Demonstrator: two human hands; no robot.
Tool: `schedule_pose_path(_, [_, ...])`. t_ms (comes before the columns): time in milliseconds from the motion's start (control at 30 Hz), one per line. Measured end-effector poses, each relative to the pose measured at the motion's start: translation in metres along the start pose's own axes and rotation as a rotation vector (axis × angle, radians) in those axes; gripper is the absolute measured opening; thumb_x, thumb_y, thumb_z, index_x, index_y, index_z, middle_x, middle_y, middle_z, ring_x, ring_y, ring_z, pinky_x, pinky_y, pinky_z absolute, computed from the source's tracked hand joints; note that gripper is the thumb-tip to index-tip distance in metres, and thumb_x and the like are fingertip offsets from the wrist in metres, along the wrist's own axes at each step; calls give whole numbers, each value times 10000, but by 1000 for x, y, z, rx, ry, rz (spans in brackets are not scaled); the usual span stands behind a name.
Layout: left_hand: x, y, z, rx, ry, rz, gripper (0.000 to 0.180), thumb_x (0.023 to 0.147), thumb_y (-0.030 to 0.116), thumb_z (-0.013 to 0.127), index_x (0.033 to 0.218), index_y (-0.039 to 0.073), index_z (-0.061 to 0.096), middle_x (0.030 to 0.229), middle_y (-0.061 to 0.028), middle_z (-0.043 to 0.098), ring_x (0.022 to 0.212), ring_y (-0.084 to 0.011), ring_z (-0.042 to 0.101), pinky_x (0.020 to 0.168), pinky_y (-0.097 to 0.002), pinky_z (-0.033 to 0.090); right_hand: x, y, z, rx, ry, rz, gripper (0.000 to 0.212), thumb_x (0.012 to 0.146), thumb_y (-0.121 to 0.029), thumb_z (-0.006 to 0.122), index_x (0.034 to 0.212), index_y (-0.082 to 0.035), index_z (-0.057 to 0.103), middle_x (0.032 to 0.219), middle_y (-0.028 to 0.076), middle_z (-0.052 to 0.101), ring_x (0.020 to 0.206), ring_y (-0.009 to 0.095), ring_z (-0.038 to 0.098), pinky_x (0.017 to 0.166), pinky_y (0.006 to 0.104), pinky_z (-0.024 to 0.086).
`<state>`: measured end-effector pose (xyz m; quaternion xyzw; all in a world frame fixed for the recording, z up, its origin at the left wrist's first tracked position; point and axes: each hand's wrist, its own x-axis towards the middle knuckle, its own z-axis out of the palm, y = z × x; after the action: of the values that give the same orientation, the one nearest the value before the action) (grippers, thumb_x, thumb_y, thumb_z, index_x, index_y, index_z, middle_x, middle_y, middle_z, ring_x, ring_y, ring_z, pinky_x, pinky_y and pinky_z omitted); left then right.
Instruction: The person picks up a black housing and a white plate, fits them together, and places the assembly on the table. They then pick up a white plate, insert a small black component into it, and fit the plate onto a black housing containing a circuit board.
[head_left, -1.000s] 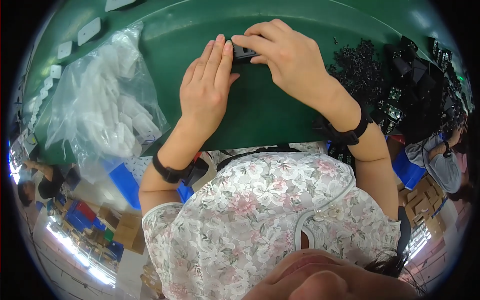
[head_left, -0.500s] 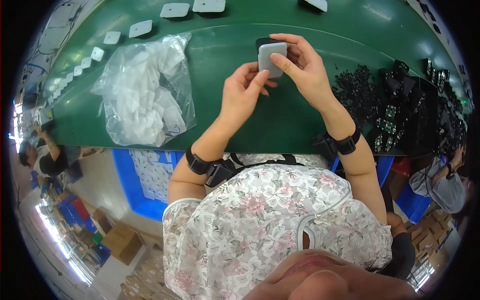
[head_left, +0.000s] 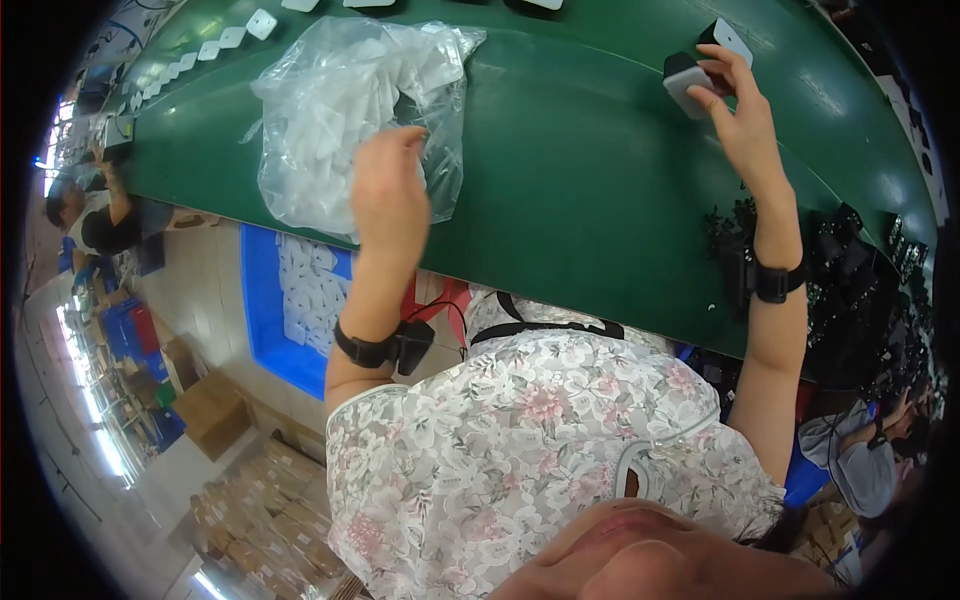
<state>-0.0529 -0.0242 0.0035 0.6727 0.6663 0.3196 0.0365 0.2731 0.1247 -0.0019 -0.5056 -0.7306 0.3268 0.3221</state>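
At the right side of the green table (head_left: 580, 170), my right hand (head_left: 745, 115) is closed on a small rounded plastic case (head_left: 690, 90), pale grey on its flat face and black behind. The thumb lies on the pale face. Just beyond my fingers stands a similar white-and-black case (head_left: 731, 40). On the left, my left hand (head_left: 392, 195) is over the near side of a clear plastic bag (head_left: 300, 110) filled with white plastic pieces. Motion smears this hand, and its fingers are partly hidden, so their grip does not show.
White cases (head_left: 232, 38) stand in a curved row along the far left. Small black parts and circuit boards (head_left: 850, 270) are heaped at the right. A blue bin (head_left: 262, 330) of white pieces sits below the table edge. Other people (head_left: 100, 215) work at both sides.
My hands have parted. The right has carried the case to the right, while the left has let go of it and moved left to the bag. The view has shifted too.
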Motion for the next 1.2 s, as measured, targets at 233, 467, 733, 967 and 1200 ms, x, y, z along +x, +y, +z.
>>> schedule_pose_path(233, [35,-24,18,362,-26,189,253,780,-4,578,1031,7,614,1075,-129,615,993,-328,539,843,-395,455,57,36,3,-102,-213,-60,302,902,-149,588,1197,-89,565,1059,60,634,994,172,594,895,287,453])
schedule_pose_path(467, [68,-37,48,492,-52,314,336,695,97,695,1016,27,624,1090,-143,603,974,-338,552,822,-419,463,68,15,5,-272,-153,-92,245,885,-191,553,1031,-15,641,1027,178,653,990,339,604,865,401,473])
schedule_pose_path(733, [68,-37,42,533,1,317,125,865,77,589,962,13,635,1082,-161,628,979,-334,578,852,-402,465,29,12,6,-386,129,-217,286,890,-248,602,1120,-78,609,1072,94,626,1031,292,560,910,381,437])
schedule_pose_path(967, [18,-2,30,580,230,255,93,839,83,656,897,10,644,1010,-159,656,943,-348,607,783,-427,490,-65,8,-40,-389,274,-218,186,852,-188,645,1014,-98,656,991,51,641,953,258,584,833,360,462])
schedule_pose_path(1200, [7,-25,-1,471,-82,-215,214,888,212,602,913,0,613,817,-177,660,729,-359,633,667,-432,488,-128,27,-60,-345,351,193,165,840,-115,659,990,-46,663,929,65,642,831,213,611,750,298,491])
